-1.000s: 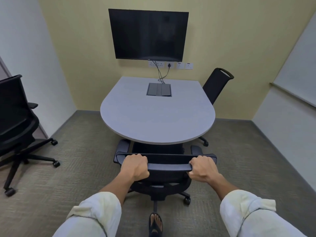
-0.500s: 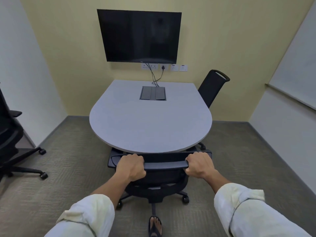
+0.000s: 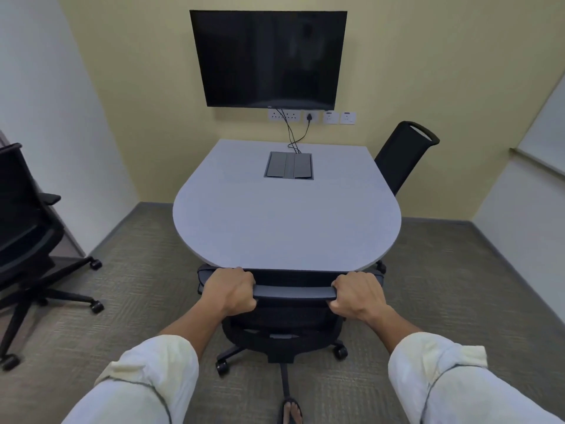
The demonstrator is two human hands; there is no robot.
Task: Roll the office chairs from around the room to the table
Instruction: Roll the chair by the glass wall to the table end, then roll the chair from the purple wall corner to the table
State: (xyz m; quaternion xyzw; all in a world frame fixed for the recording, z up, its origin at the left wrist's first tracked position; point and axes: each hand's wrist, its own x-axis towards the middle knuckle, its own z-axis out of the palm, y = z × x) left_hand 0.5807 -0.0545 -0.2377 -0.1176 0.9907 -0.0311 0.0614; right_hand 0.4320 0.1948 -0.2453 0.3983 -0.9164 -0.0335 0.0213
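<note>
Small carpeted room, yellow far wall with one dark screen at 12 o'clock. Below it, one grey table, rounded at the near end, with a recessed cable box taking two cords from the wall sockets. Three black office chairs: near chair at 6 o'clock, tucked against the table's near edge; second chair at 2 o'clock beside the table; third chair at 9 o'clock, well apart. Left hand and right hand, fingers curled tight round the near chair's top rail. One sandalled foot at 6 o'clock.
</note>
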